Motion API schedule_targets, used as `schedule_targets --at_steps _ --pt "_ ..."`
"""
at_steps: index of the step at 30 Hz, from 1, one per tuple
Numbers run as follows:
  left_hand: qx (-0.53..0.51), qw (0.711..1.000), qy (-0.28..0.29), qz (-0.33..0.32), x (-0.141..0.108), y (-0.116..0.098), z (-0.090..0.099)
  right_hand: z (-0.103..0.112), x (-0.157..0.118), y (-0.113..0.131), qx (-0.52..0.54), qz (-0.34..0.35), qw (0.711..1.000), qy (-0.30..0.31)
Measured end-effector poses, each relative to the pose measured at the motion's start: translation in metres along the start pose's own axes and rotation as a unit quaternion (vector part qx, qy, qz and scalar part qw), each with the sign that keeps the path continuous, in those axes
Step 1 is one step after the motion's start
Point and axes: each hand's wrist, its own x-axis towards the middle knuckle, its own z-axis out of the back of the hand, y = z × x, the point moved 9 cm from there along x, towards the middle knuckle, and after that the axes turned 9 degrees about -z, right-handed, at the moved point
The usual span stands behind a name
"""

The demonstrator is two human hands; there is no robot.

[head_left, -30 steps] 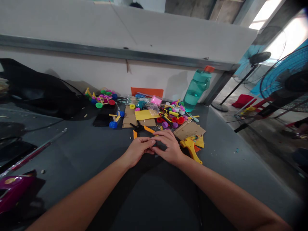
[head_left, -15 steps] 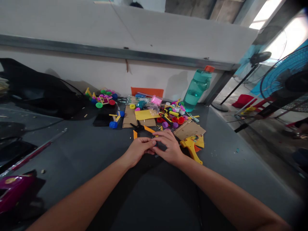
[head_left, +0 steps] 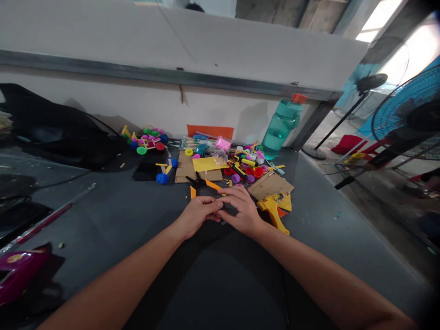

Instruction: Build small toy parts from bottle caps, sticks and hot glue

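Over the dark table (head_left: 113, 220), my left hand (head_left: 199, 214) and my right hand (head_left: 242, 211) meet at the fingertips. The left fingers are curled with the thumb pressed on them; whatever they pinch is hidden or too small to name. My right hand arches with thumb and fingers brought toward the left fingertips, and I cannot make out anything held there. Just beyond the hands lie pliers (head_left: 197, 182) with orange handles and a black head. A yellow glue gun (head_left: 273, 213) rests right of my right hand, on scraps of cardboard (head_left: 271, 187).
Bottle caps (head_left: 235, 178), sticks and a yellow card (head_left: 209, 163) lie heaped behind the hands. A small wheeled piece (head_left: 165, 173) sits near a black phone (head_left: 146, 172). A teal bottle (head_left: 282, 126) stands back right. A black bag (head_left: 58, 133) and magenta object (head_left: 22, 275) are left.
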Motion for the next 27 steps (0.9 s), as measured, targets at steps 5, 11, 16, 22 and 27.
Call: schedule_targets --at_steps 5,11,16,22,27 --pt "0.000 1.000 0.004 0.003 0.000 0.000 -0.001 0.001 0.000 0.001 0.004 0.003 1.000 -0.002" --pt "-0.035 0.999 -0.021 -0.010 0.000 -0.003 0.002 0.000 0.000 -0.001 0.002 -0.012 1.000 0.013" --pt "-0.091 0.992 -0.089 -0.024 0.000 -0.005 0.011 -0.004 -0.001 -0.001 -0.036 -0.012 0.999 0.029" --pt "-0.101 0.988 -0.108 -0.035 -0.001 -0.006 0.013 -0.017 -0.006 0.004 -0.106 0.000 0.990 0.097" --pt "-0.100 0.988 -0.117 -0.029 0.000 -0.003 0.015 -0.019 -0.007 0.005 -0.132 -0.002 0.985 0.110"
